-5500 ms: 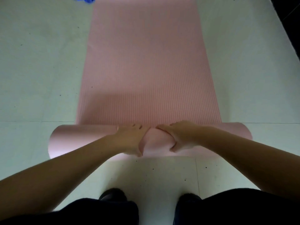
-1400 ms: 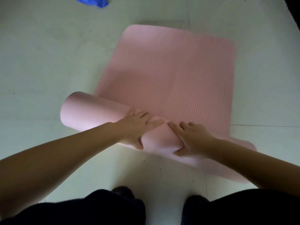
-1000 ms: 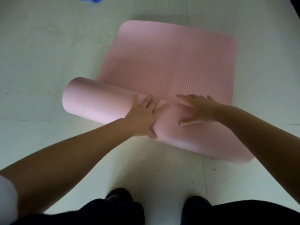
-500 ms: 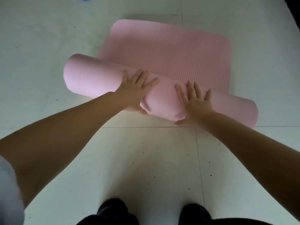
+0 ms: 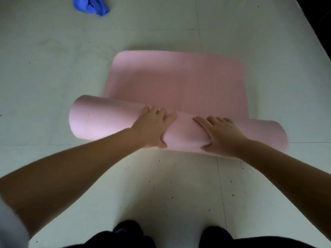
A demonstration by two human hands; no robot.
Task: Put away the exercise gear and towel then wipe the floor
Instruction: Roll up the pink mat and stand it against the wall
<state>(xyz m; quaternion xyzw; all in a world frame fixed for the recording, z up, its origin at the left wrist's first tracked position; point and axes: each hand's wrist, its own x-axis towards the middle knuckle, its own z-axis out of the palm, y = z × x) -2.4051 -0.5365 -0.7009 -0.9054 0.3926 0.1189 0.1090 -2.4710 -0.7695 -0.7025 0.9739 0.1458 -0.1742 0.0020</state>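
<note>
Shoes (image 5: 128, 229) stood nearest on speckled floor (image 5: 161, 185). Left hand (image 5: 152, 128) and right hand (image 5: 221, 136) pressed flat, fingers spread, on the pink mat (image 5: 179, 83) roll's middle, likely keeping it tight. 1 flat stretch lay beyond; blue towel (image 5: 91, 5) farthest, well apart.

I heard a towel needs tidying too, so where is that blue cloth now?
The blue cloth lies crumpled on the floor at the head view's top left, beyond the pink mat and apart from it.
</note>
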